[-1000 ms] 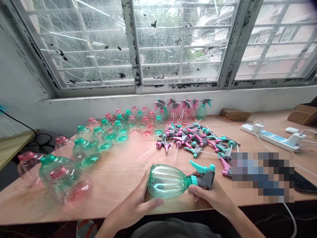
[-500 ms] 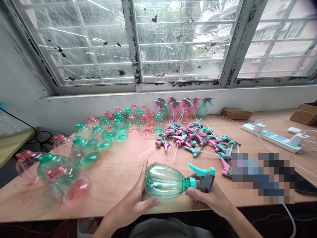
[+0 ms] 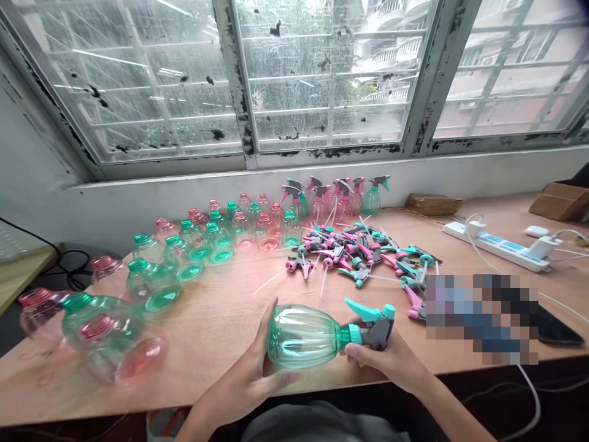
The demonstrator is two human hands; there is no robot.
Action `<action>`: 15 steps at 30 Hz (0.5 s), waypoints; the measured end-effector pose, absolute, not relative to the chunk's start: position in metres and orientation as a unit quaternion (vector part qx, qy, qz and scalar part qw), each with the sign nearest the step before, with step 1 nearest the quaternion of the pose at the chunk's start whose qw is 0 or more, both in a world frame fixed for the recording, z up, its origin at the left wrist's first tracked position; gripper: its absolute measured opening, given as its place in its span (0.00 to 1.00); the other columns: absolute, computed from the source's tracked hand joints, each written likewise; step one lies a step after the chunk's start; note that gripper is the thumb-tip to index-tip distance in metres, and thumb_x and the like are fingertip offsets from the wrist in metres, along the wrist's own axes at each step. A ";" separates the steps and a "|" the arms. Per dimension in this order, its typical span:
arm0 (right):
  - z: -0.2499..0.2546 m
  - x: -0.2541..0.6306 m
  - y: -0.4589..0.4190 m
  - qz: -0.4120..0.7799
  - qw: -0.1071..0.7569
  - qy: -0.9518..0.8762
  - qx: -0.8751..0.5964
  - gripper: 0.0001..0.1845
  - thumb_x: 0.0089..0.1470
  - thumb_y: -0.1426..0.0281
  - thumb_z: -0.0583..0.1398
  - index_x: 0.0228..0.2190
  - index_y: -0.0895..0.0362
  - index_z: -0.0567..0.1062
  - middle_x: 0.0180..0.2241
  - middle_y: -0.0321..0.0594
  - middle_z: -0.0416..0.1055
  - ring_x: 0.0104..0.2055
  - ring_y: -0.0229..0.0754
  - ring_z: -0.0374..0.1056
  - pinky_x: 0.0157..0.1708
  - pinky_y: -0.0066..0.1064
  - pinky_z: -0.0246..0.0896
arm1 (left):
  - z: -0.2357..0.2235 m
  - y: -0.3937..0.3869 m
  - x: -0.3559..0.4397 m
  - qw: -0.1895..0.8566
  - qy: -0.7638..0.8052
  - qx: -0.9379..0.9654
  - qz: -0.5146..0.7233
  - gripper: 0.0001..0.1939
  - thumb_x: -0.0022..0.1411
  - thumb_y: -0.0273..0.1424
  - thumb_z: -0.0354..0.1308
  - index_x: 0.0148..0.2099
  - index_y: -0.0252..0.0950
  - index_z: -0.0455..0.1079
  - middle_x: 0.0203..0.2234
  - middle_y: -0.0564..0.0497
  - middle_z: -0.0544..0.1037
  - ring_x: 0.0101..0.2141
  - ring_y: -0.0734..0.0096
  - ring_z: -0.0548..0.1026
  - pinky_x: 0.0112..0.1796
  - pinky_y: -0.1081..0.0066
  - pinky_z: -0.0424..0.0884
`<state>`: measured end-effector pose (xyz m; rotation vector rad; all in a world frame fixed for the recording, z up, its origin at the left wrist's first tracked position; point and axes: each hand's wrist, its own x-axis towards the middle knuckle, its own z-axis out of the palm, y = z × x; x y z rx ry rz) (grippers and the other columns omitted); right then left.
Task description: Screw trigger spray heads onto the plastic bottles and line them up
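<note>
A green see-through spray bottle (image 3: 304, 336) lies on its side in the air between my hands, above the table's front edge. Its grey and turquoise trigger head (image 3: 375, 324) sits on the neck and points right. My left hand (image 3: 260, 362) cups the bottle's base, thumb below and fingers behind. With my right hand (image 3: 375, 359) I grip the turquoise collar at the neck, thumb in front; the other fingers are partly hidden behind it. Beyond the bottle lies a pile of loose pink, turquoise and grey trigger heads (image 3: 356, 248) with white tubes.
Several open pink and green bottles (image 3: 165, 288) stand in rows at the left. Bottles with trigger heads fitted (image 3: 343, 199) stand by the wall. A white power strip (image 3: 499, 245), a brown package (image 3: 434, 204) and a cardboard box (image 3: 559, 201) are at the right.
The view has shifted and tilted slightly. Both hands keep the same hold on the spray bottle, with hardly any movement.
</note>
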<state>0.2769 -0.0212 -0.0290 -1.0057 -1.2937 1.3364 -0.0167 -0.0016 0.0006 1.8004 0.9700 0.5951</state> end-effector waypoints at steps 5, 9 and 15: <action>-0.028 0.277 -0.021 0.547 0.485 -0.537 -0.421 0.22 0.51 0.58 0.73 0.43 0.56 0.77 0.25 0.34 0.77 0.27 0.41 0.70 0.30 0.32 0.63 | 0.003 -0.002 -0.017 0.503 0.412 0.721 0.238 0.54 0.67 0.45 0.61 0.76 0.45 0.23 0.76 0.49 0.33 0.73 0.49 0.35 0.71 0.51 0.35; -0.027 0.276 -0.022 0.546 0.485 -0.537 -0.423 0.22 0.50 0.57 0.73 0.42 0.56 0.77 0.25 0.34 0.77 0.27 0.41 0.70 0.30 0.33 0.63 | 0.003 -0.001 -0.017 0.505 0.404 0.723 0.243 0.53 0.68 0.44 0.61 0.76 0.46 0.25 0.76 0.49 0.36 0.73 0.49 0.36 0.71 0.52 0.36; -0.026 0.275 -0.023 0.546 0.485 -0.534 -0.425 0.22 0.51 0.56 0.73 0.42 0.56 0.78 0.25 0.35 0.77 0.27 0.41 0.70 0.30 0.34 0.64 | -0.002 0.000 -0.017 0.482 0.380 0.744 0.262 0.53 0.70 0.38 0.60 0.75 0.52 0.18 0.76 0.51 0.34 0.73 0.50 0.40 0.70 0.51 0.40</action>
